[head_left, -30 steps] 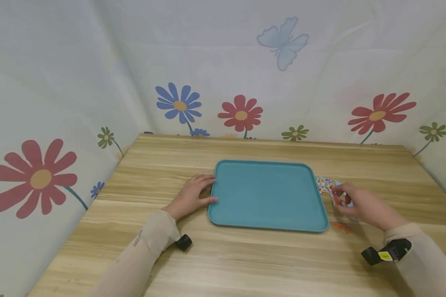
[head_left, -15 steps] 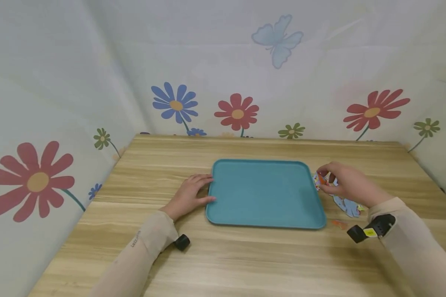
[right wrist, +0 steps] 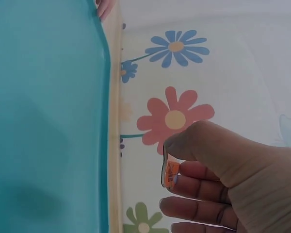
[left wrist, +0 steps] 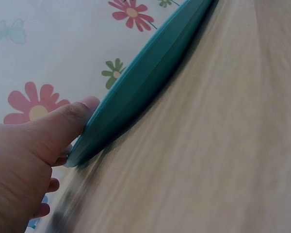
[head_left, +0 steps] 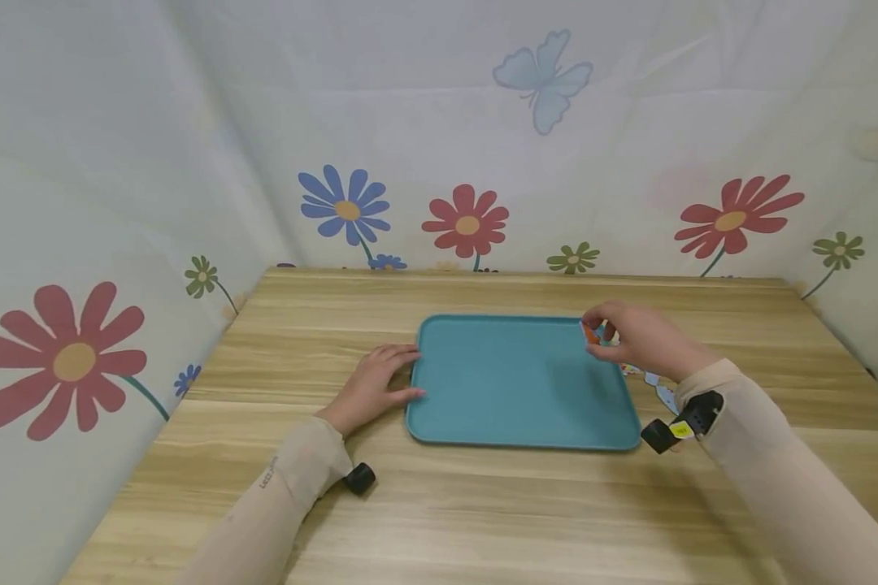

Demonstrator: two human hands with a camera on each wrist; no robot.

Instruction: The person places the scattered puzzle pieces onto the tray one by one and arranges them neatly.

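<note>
A blue-green rectangular tray (head_left: 512, 386) lies flat on the table. At its left edge my left hand (head_left: 371, 388) touches the rim with thumb and fingertips, the fingers fairly straight. The left wrist view shows the thumb (left wrist: 70, 119) on the tray's rim (left wrist: 131, 90). Above the tray's far right corner, my right hand (head_left: 640, 333) pinches a small flat puzzle piece (head_left: 590, 333) with an orange print. In the right wrist view, the puzzle piece (right wrist: 170, 174) is held edge-on between thumb and fingers, clear of the tray.
Light blue printed puzzle pieces (head_left: 664, 396) lie on the wooden table (head_left: 483, 512) just right of the tray, partly hidden by my right hand and wrist camera (head_left: 658, 436). A white curtain (head_left: 410, 97) with flowers hangs behind the table.
My right hand has carried the orange-printed puzzle piece left and away from me, from beside the tray to above its far right corner. My left hand stays at the left rim.
</note>
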